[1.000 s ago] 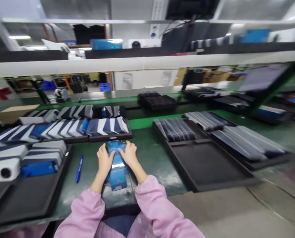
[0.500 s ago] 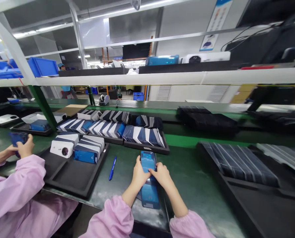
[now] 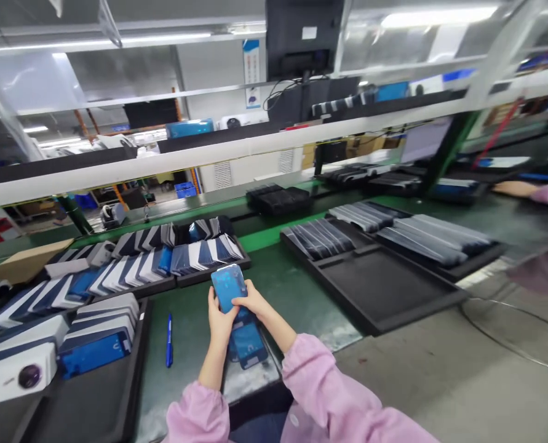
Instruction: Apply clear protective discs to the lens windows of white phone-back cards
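A blue, film-covered phone back panel [image 3: 228,284] is held up in front of me, its far end higher than my wrists. My left hand [image 3: 221,323] grips its left side and lower end. On the right edge sits my right hand [image 3: 258,301], thumb laid across the panel's face. Just below my hands, a second blue panel [image 3: 250,346] lies on the bench near the front edge, partly covered by my fingers. What lies beneath that panel is mostly hidden. A blue pen [image 3: 169,344] rests on the green bench to the left of my hands.
A black tray [image 3: 93,403] with white and blue panels stands at the left. Behind, more trays [image 3: 209,277] hold rows of panels. A large black tray [image 3: 384,289] with dark strips lies right. Another person's hand [image 3: 513,188] reaches in far right. A shelf beam [image 3: 237,147] crosses above.
My view has swung to the right, so the neighbour on the left is gone and a person's arm appears at the right. Both hands still hold the blue panel.
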Action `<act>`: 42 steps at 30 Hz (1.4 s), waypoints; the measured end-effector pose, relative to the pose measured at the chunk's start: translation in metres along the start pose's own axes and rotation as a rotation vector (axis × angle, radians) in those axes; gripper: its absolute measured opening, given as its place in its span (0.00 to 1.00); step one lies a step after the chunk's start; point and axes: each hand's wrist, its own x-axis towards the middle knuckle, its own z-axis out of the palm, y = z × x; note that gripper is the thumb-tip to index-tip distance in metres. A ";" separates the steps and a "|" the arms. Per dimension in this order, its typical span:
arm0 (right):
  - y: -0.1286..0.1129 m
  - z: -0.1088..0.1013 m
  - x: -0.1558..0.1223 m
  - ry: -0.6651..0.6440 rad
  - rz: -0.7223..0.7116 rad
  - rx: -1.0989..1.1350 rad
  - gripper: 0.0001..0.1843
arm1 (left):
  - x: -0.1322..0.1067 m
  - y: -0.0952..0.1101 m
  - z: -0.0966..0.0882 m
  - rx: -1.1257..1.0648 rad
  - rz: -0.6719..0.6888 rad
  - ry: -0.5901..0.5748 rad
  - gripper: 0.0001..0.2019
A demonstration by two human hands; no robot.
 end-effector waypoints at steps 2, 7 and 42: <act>-0.003 0.004 -0.007 -0.029 -0.043 0.082 0.15 | -0.002 0.011 -0.001 -0.037 0.081 -0.027 0.51; -0.025 0.010 -0.011 -0.004 -0.244 0.215 0.33 | -0.003 0.045 -0.002 -0.036 0.250 -0.051 0.48; 0.007 0.016 -0.019 0.033 -0.304 0.001 0.21 | -0.007 0.041 0.020 0.207 0.358 0.085 0.66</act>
